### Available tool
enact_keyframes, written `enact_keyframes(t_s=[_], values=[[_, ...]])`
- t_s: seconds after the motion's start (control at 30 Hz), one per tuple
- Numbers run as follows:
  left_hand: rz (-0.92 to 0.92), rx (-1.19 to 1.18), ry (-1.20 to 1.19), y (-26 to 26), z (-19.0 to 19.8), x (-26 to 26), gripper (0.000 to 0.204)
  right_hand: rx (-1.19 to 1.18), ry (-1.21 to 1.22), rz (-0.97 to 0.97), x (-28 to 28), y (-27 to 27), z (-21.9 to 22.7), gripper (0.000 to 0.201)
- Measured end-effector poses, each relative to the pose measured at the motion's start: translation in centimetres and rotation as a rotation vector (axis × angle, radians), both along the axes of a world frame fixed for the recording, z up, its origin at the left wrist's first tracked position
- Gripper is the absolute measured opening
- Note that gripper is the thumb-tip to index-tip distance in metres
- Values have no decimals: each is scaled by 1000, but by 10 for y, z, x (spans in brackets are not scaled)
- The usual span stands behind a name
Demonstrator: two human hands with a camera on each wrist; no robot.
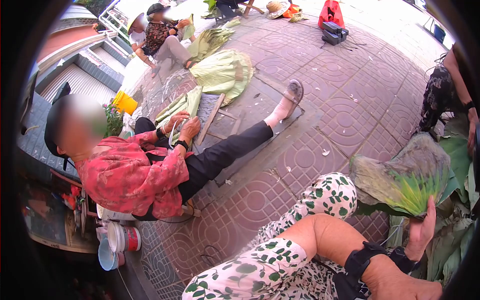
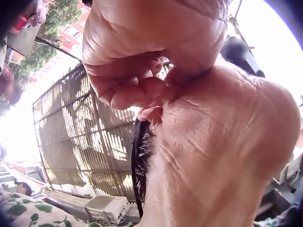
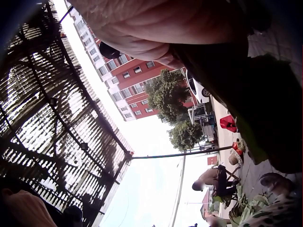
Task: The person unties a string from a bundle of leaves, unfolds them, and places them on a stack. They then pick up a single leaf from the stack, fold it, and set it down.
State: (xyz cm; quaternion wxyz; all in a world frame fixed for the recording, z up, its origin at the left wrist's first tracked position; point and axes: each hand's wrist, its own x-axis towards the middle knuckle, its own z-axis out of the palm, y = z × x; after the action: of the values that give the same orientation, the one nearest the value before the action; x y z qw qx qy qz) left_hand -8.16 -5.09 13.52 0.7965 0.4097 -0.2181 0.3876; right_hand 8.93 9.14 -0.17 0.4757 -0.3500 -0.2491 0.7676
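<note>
My right hand (image 1: 421,231) grips the lower edge of a large folded green leaf (image 1: 405,175), with the thumb up against it. In the right wrist view the leaf (image 3: 265,113) is a dark mass under the palm. My left forearm crosses my floral trouser leg (image 1: 320,197), and my left hand (image 1: 400,289) lies at the bottom edge beside the right wrist strap (image 1: 402,254). The left wrist view shows its fingers (image 2: 128,90) curled in against the skin, with nothing plainly between them. A black strap (image 2: 138,161) runs beside them.
A seated person in a red patterned top (image 1: 130,175) works leaves (image 1: 182,107) on a board, one leg stretched across the patterned paving (image 1: 350,100). More leaves (image 1: 222,70) lie beyond, near other seated people (image 1: 160,35). Leaf piles (image 1: 457,235) and a standing person (image 1: 450,90) are at right.
</note>
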Motion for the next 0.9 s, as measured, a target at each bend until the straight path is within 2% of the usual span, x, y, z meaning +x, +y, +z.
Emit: enact_keyframes(t_s=[0.53, 0.7, 0.77, 0.83, 0.9], values=[[-8, 39, 55, 2, 8, 3, 25, 8, -7, -10, -3, -2, 2, 30], [-137, 147, 41, 5, 25, 26, 25, 4, -8, -59, -11, -7, 9, 29], [-263, 80, 210, 6, 31, 19, 23, 71, 20, -88, -15, -10, 8, 28], [-63, 66, 313, 6, 30, 24, 14, 110, 26, -116, -18, -11, 10, 26], [-123, 102, 448, 11, 27, 22, 14, 131, 64, -128, -19, -11, 8, 25]])
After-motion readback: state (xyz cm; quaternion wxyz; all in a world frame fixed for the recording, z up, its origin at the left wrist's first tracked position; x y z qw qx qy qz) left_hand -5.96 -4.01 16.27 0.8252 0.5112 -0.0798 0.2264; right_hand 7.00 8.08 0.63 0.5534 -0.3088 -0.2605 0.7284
